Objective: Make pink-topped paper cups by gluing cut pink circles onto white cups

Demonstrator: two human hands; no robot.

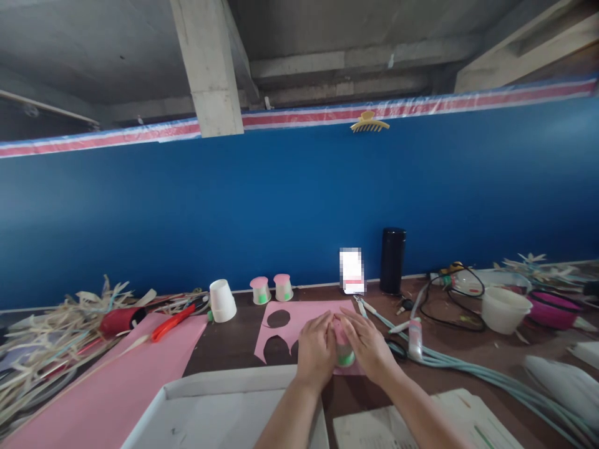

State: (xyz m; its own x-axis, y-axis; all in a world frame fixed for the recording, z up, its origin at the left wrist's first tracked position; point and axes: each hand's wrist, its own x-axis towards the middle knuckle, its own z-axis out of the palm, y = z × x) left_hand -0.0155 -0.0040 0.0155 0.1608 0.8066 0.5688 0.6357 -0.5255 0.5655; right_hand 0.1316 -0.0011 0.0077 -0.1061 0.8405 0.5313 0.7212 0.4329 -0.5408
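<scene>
The pink sheet (306, 309) looks like smooth, matt paper, and the white cup (223, 302) like matt paper too. The counter (219, 343) resembles wood, the black cylinder (392, 262) is glossy, the pillar (208, 68) rough, bare concrete.

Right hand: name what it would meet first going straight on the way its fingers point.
Probably the pink-topped cup, which the right hand seems to touch; depth there is hard to judge.

Cup (345, 357), its sides mostly hidden by the left hand (318, 345) and right hand (368, 342). Left of the cup, tray (224, 418), cut off below; beyond it, screen (351, 269), blurred into blocks; right of it, cables (472, 367), cut off by the frame.
</scene>
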